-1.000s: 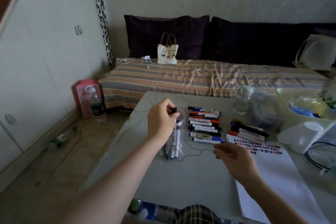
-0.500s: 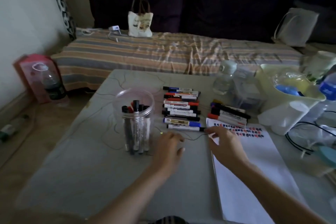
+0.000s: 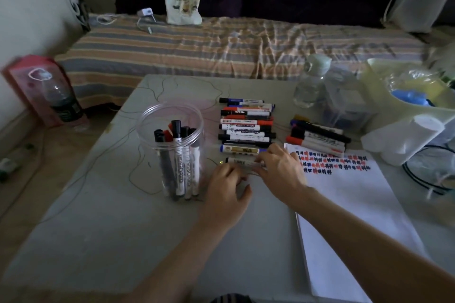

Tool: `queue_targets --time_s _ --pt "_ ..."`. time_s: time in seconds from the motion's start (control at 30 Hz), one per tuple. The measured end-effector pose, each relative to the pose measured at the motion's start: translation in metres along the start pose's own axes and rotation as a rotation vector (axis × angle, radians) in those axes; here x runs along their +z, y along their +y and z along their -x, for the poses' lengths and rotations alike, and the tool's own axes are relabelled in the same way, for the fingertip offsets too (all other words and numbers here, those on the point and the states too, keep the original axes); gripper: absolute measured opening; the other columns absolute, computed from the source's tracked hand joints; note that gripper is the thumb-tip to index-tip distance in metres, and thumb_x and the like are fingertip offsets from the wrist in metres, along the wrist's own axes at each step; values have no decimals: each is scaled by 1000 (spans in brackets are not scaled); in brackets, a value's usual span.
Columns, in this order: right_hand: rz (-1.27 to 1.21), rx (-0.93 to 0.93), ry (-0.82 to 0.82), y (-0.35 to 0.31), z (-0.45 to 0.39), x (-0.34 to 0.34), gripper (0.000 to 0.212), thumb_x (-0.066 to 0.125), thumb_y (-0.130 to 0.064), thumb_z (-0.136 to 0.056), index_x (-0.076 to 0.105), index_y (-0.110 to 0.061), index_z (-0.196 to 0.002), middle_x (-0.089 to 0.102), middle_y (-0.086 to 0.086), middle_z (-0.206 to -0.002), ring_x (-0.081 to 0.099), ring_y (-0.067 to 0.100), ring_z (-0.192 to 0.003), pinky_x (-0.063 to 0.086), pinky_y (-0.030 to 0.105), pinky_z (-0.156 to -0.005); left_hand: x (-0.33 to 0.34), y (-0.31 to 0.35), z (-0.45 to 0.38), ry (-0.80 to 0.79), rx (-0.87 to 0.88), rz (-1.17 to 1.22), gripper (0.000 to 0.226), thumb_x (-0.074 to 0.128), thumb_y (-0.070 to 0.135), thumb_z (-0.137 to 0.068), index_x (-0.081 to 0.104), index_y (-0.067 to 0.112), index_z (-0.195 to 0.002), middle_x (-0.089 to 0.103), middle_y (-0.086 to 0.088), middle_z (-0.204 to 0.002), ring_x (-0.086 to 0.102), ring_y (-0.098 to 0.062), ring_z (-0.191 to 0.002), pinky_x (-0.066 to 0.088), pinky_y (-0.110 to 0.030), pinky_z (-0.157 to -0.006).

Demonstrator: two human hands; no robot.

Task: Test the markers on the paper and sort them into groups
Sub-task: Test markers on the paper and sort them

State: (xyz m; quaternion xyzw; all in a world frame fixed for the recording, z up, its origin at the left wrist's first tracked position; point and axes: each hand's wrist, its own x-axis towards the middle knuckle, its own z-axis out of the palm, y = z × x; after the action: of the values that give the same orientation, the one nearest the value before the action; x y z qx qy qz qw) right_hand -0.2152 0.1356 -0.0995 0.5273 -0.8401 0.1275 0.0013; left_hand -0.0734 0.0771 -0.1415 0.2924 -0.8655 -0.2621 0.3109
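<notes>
Nearest marker of the row held at the paper's edge

The white-barrelled marker [image 3: 242, 162] lay below the marker row [image 3: 246, 125], beside the paper [image 3: 349, 194]; the right hand [image 3: 280, 170] pinched it, while the left hand [image 3: 227, 188], moved from the jar [image 3: 172, 150], rested loosely curled, holding nothing, on the bare table [image 3: 110, 229].

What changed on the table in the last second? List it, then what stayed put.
The left hand let go of the markers in the clear jar and came down to the table beside the nearest marker of the flat row. The right hand moved left off the paper edge and now pinches that marker. The camera tilted down. The jar, the marker row and the second marker group stayed put.
</notes>
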Motion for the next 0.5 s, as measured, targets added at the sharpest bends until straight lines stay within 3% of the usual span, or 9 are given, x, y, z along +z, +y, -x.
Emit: queue_targets --time_s 0.07,0.17,0.23,0.33,0.43,0.5 --pt "-159 -39 132 -2 9 -18 23 58 -37 -97 69 -18 -102 62 -3 -96 58 17 -87 43 31 -82 -1 0 2 21 21 -10 8 69 13 -80 64 11 -86 59 -1 -93 53 -17 -92 46 -29 -81" --pt "-590 98 340 6 33 -54 13 67 -32 -90 66 -20 -85 63 -9 -61 56 3 -51 42 12 -49 -3 0 2 25 25 -19 8 70 16 -84 65 12 -89 61 1 -92 55 -16 -92 41 -23 -83" --pt "-818 283 264 15 56 -66 12 69 -26 -88 64 -17 -82 69 -3 -68 54 2 -49 41 14 -46 -5 5 2 -11 -8 27 8 65 20 -89 66 15 -94 62 4 -95 55 -13 -94 42 -25 -86" --pt "-1138 513 56 25 90 -64 7 69 -16 -90 70 -11 -86 72 7 -76 55 10 -59 44 21 -53 -9 28 3 -81 -158 328 16 60 27 -94 67 17 -103 65 6 -103 59 -7 -100 48 -29 -89" --pt "-1413 639 28 30 109 -66 8 70 -17 -90 71 -10 -92 75 9 -83 59 11 -62 46 21 -53 -12 64 4 -238 -228 492 19 57 39 -93 66 26 -104 67 12 -99 63 0 -93 51 -18 -83" --pt "-1548 661 22 33 116 -70 10 72 -17 -88 71 -9 -94 74 11 -88 61 11 -63 47 21 -52 -12 85 5 -270 -306 610 14 61 33 -91 66 25 -102 70 7 -95 67 -6 -87 55 -20 -80"
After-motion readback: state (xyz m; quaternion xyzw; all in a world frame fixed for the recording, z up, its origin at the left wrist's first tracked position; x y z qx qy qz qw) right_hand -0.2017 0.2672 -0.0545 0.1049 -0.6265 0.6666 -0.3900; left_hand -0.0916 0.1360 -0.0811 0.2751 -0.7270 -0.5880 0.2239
